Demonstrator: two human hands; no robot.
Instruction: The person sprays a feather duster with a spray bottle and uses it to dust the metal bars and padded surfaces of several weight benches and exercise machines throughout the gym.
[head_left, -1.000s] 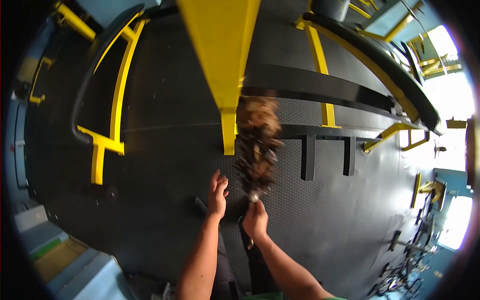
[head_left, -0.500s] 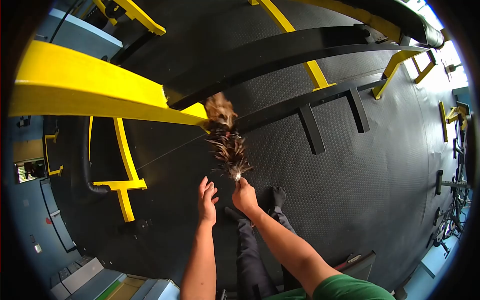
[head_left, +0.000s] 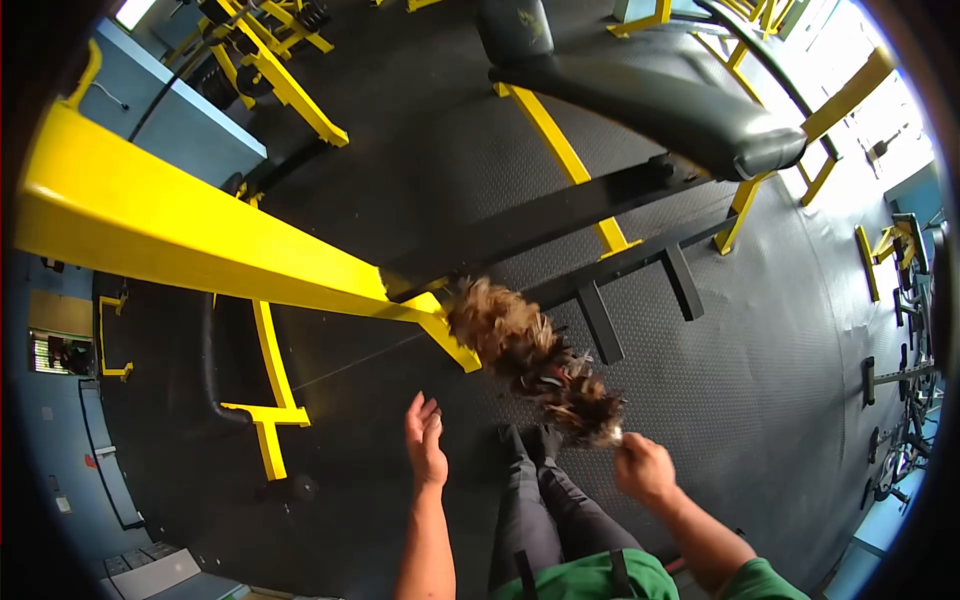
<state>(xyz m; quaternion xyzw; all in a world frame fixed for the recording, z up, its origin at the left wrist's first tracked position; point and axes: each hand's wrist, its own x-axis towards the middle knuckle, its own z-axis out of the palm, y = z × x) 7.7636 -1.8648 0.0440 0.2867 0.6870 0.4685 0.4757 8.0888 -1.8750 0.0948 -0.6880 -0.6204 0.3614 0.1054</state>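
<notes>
A brown feather duster (head_left: 545,368) slants up and to the left from my right hand (head_left: 645,468), which is closed around its handle end. Its fluffy tip is beside the lower end of a thick yellow beam (head_left: 230,235) of a gym machine; whether it touches the metal I cannot tell. My left hand (head_left: 426,440) is raised over the floor with its fingers stretched out, holding nothing. From the yellow beam a black bar (head_left: 540,215) runs off to the right. The duster's handle is hidden within my right fist.
A black padded bench (head_left: 660,100) on yellow legs stands beyond the black bar. Black prongs (head_left: 683,283) jut from the lower rail. Another yellow frame (head_left: 268,390) rises at left. Dark rubber flooring (head_left: 760,390) lies underfoot, with more gym equipment along the right wall.
My right hand has moved right and down with the feather duster, which now lies more slanted. The bench pad has come into fuller view. My left hand remains open, slightly lower.
</notes>
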